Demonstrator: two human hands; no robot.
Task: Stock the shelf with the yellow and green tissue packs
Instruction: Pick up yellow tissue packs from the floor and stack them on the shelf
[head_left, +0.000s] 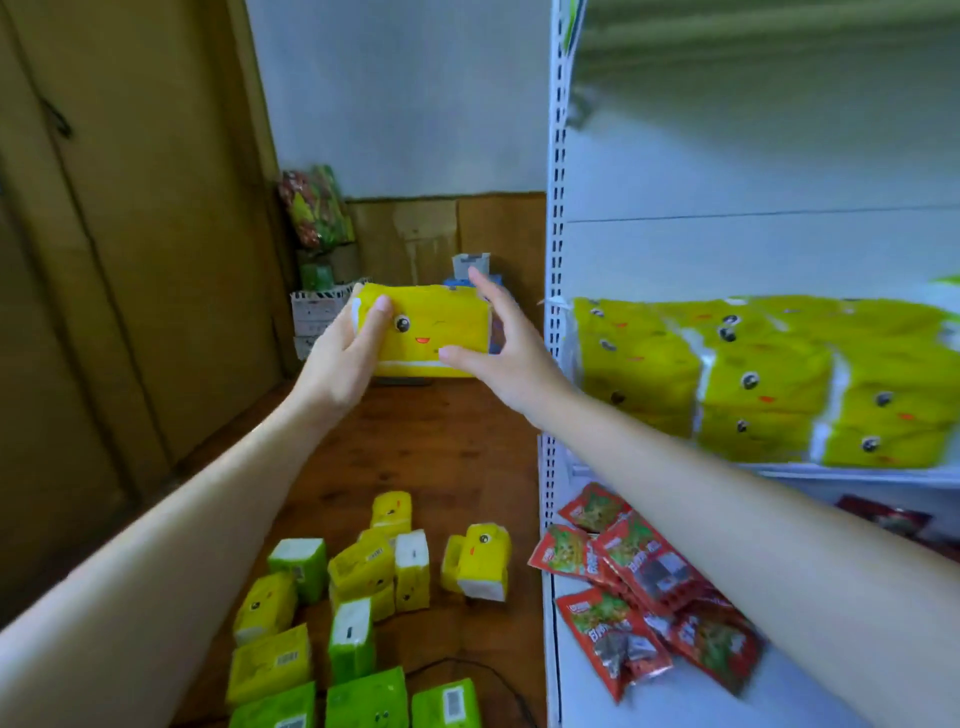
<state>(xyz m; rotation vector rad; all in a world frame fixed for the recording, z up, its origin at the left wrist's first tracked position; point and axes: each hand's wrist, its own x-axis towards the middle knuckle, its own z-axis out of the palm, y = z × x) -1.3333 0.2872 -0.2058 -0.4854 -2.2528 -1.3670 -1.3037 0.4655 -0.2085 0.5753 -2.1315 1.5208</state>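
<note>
A yellow tissue pack (431, 325) with a cartoon face is held up in the air left of the white shelf (558, 249). My left hand (343, 358) grips its left end, thumb across the front. My right hand (506, 343) brackets its right end with the fingers straight above and the thumb under the bottom edge. Stacked yellow packs (763, 384) fill the middle shelf board to the right. On the wooden floor below lie several loose yellow packs (478, 561) and green packs (366, 699).
Red snack bags (623, 577) lie on the lower shelf board under my right forearm. A wooden door (130, 234) stands at the left. Boxes and colourful bags (317, 213) are piled in the far corner. A black cable (498, 680) runs across the floor.
</note>
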